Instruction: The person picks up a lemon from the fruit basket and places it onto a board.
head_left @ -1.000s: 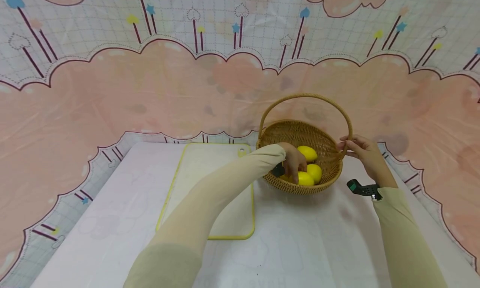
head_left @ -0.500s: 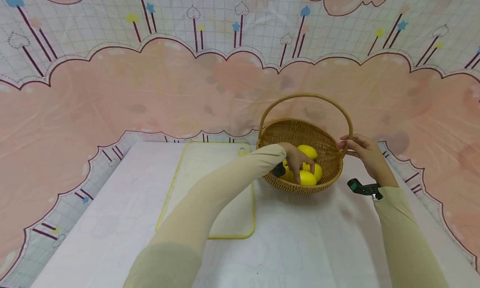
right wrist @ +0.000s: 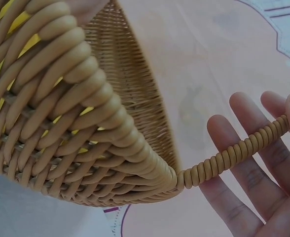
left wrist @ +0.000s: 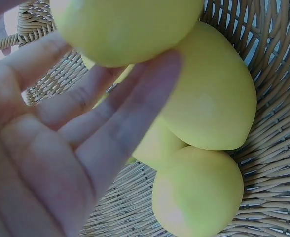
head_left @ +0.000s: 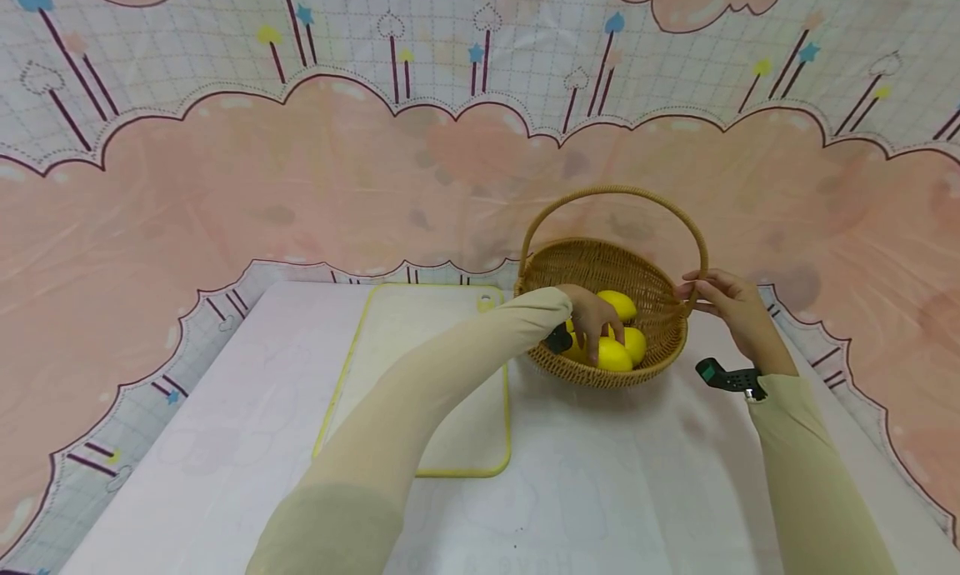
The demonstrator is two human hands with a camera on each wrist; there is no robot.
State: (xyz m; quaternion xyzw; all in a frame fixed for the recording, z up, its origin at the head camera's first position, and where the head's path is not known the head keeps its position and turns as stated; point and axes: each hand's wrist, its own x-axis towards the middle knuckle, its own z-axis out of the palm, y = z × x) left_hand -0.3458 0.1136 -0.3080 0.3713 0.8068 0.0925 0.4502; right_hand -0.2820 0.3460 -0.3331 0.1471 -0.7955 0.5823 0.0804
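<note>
Left hand [head_left: 594, 312], perhaps tighter around lemon [head_left: 615, 357]

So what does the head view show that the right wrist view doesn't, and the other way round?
Only the head view shows the white, yellow-edged rectangular board, beige fabric sleeves, and smooth yellow fruit seen from above.
Only the right wrist view shows yellow peeking through gaps in the brown wicker basket.
Both share the basket, at least part of its wrapped arching handle, and the right hand holding that handle.
</note>
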